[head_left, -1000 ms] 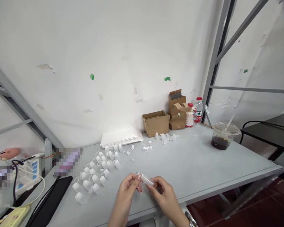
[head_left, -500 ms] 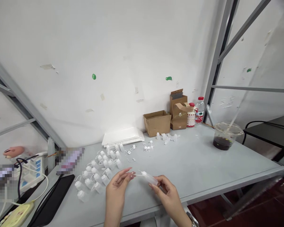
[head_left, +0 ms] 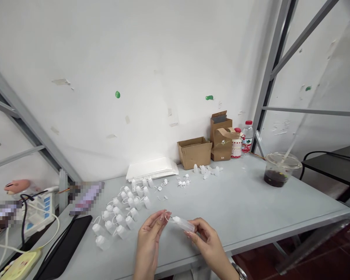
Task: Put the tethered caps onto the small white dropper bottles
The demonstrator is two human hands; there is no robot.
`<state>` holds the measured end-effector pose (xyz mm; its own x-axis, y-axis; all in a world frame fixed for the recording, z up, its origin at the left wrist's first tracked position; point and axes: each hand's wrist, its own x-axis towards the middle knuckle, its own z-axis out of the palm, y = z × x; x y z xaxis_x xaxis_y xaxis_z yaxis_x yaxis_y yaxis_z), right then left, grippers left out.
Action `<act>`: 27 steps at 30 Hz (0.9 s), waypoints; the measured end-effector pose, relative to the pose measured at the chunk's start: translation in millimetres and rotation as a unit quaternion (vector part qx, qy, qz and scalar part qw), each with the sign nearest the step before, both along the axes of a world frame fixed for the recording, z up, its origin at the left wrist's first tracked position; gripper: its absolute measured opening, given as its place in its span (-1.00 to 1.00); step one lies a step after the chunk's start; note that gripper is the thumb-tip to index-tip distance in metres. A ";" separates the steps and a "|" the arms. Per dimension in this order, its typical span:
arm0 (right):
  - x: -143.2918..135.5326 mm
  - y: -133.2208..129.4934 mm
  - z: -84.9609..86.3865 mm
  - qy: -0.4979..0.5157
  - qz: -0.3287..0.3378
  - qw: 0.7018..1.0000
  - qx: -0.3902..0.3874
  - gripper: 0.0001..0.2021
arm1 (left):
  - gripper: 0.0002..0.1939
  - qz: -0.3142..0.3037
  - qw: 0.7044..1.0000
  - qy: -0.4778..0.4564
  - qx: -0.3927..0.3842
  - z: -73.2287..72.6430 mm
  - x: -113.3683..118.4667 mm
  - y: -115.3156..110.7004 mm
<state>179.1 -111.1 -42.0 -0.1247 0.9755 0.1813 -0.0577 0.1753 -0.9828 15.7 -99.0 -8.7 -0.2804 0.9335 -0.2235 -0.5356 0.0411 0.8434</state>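
Observation:
Near the front edge of the grey table, my right hand [head_left: 207, 235] grips a small translucent bottle [head_left: 184, 224] by its base, its tip tilted toward the left. My left hand [head_left: 155, 229] pinches the loop of the bottle's thin cap strap [head_left: 169, 217]; the fingertips partly hide the cap. Several similar capped bottles [head_left: 121, 219] stand in rows to the left. Small white caps [head_left: 184, 181] lie farther back, and several loose bottle pieces [head_left: 205, 171] are by the cardboard box.
Behind are white sheets [head_left: 151, 169], a cardboard box [head_left: 195, 153], a brown paper bag [head_left: 222, 146] and a water bottle [head_left: 247, 138]. A lidded drink cup [head_left: 277, 175] stands right. A black pad [head_left: 68, 249], cables and a power strip [head_left: 42, 214] are left.
My left hand has shifted slightly right and closed its fingers near the tip, and the strap now curves in a loop. My right hand still holds the bottle.

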 end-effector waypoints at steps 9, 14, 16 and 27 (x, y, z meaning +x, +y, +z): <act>-0.5 0.7 -1.3 -0.002 -0.019 1.000 0.004 -0.79 | -0.66 -0.038 0.999 0.022 0.018 -4.5 -2.6 -1.4; -0.1 1.5 -3.3 -0.023 -0.004 1.000 0.003 -0.80 | -0.71 -0.045 0.998 0.028 0.014 -5.3 -5.8 -2.4; -0.1 1.5 -2.7 -0.026 -0.003 1.000 0.004 -0.80 | -0.73 -0.045 0.999 0.012 0.016 -5.7 -5.4 -1.7; 0.8 -1.5 6.8 -0.026 0.025 0.999 -0.007 -0.79 | -0.76 -0.027 0.999 -0.030 0.013 -6.5 1.3 -0.5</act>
